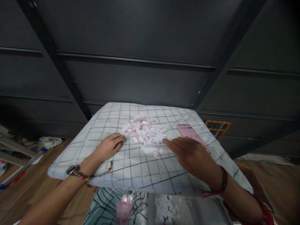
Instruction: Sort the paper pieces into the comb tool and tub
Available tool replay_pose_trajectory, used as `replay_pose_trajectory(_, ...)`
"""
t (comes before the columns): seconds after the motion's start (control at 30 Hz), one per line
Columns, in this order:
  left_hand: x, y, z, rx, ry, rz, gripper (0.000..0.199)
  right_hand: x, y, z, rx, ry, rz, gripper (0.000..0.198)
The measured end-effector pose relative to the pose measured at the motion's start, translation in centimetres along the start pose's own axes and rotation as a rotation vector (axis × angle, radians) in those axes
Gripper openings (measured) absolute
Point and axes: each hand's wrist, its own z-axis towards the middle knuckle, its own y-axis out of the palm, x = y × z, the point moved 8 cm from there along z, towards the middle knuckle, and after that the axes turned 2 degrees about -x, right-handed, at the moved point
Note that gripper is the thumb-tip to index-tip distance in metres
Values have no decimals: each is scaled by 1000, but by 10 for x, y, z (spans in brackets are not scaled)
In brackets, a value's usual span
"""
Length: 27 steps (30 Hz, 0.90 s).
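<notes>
A heap of pink-and-white paper scraps (145, 128) lay on a checked tablecloth (93, 156), near its middle. The left hand (110, 146) rested just beside the heap, fingers loosely bent. The right hand (187, 153) reached its right edge, forefinger extended; whether it pinched a scrap, I could not tell. It partly hid a pink smartphone (189, 132). Below, white scraps (166, 208) were cut off.

Matt paper scraps (145, 130), wrinkled cloth-looking cover (138, 172) (plus wood-grained floor (278, 181)).
</notes>
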Motion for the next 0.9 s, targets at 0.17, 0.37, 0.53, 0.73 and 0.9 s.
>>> replay_pose_trajectory(0.17, 8, 2, -1, -9, 96, 1, 27, 1, 4, -4, -43, 3, 6, 41)
replay_pose_trajectory(0.37, 10, 2, -1, -15, 100, 27, 28, 7, 9, 9, -31, 21, -43, 34)
replay_pose_trajectory(0.53, 27, -1, 0, -17, 206, 26, 28, 4, 6, 5, -28, -5, -7, 37)
replay_pose_trajectory(0.73, 43, 2, -1, -106, 312, 3, 30, 4, 10, 3, -35, -5, -35, 35)
replay_pose_trajectory(0.9, 43, 2, -2, -80, 322, 3, 31, 1, 6, 0, -22, -29, 11, 38)
